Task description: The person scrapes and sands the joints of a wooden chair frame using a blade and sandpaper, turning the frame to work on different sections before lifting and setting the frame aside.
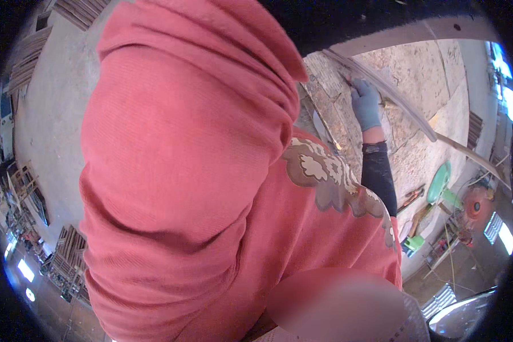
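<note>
We see first a large pink sleeve (182, 131), which fills the middle and hides our left hand, so we cannot tell its state. Pale floor (51, 114) spreads to the left, and a worn, board-like work surface (422, 108) lies to the far right. Slatted stacks (28, 60) stand at the far left.

The long strip (394, 96) runs slantwise across the work surface from the far side toward the right. We judge the work on it to be under way: it lies uncovered with a hand at it, and we can make out no finished piece nearby. How much is left, we cannot tell. A thinner stick (474, 155) continues beyond its right end.

Farther right stands a red fan (475, 207). Our gloved right hand (366, 104) is just beside the strip on its near side, fingers seemingly bent; we cannot tell whether they grip anything. Nearer on the right we find a green oval piece (439, 182) and, smallest, an orange-handled tool (411, 197), both apart from the hand.
</note>
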The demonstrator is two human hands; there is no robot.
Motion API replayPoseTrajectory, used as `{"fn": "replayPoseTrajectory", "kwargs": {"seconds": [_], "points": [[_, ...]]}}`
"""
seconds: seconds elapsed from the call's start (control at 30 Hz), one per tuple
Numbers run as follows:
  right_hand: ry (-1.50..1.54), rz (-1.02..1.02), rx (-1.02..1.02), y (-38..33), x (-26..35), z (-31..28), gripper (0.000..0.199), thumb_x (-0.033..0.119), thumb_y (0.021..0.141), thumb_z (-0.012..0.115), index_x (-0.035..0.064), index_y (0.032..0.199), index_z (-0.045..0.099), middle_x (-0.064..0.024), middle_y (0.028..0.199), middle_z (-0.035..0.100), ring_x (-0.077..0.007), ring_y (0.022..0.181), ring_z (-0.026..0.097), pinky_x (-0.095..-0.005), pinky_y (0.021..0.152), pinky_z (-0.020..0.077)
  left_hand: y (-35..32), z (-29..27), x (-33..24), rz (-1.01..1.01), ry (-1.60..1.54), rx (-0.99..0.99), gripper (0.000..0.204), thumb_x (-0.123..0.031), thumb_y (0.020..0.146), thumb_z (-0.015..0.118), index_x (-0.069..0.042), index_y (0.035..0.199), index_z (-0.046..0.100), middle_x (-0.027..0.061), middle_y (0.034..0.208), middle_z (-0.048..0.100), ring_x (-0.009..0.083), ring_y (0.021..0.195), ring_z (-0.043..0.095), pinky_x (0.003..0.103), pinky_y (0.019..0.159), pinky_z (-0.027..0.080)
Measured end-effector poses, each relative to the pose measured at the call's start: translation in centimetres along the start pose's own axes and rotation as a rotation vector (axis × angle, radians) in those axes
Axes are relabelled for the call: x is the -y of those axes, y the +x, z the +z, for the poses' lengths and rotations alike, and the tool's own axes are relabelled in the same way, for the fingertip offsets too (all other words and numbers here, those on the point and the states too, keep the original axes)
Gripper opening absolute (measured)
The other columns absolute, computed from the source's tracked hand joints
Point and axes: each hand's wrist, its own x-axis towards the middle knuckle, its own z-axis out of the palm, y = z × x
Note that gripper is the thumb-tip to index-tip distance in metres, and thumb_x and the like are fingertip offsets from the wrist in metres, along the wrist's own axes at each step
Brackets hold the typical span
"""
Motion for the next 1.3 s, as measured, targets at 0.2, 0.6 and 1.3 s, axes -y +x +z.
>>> {"fn": "replayPoseTrajectory", "kwargs": {"seconds": [0.2,0.6,1.3], "points": [[0.259,0.252,-0.005,-1.2,1.3,0.5,0.031,0.008,0.085,0.053,0.0029,0.114,0.060,-0.0170,0.102,0.064,-0.0288,0.099,0.061,-0.0333,0.088,0.0456,-2.3,1.2,-0.1,-0.049,-0.095,0.021,0.056,-0.023,0.086,0.063,0.008,0.126,0.040,0.0215,0.119,0.051,0.0244,0.101,0.057,0.031,0.085,0.048],[1.695,0.826,-0.735,-7.7,-7.9,-7.3,0.023,0.020,0.094,0.048,0.0163,0.116,0.053,0.0036,0.062,0.038,-0.0104,0.053,0.035,-0.0258,0.046,0.0273,-1.2,1.6,-12.5,0.035,-0.450,-0.044,0.058,-0.024,0.085,0.065,0.008,0.127,0.040,0.0216,0.123,0.050,0.0237,0.103,0.057,0.030,0.087,0.047],[1.974,0.156,-0.929,-12.0,-20.4,-7.7,0.022,0.021,0.091,0.051,0.0100,0.110,0.056,-0.0009,0.088,0.061,-0.0093,0.056,0.044,-0.0218,0.046,0.0363,2.4,4.9,-34.3,-0.472,-1.773,0.547,0.047,-0.030,0.090,0.059,0.004,0.121,0.048,0.0104,0.111,0.058,0.0160,0.102,0.055,0.029,0.087,0.046]]}}
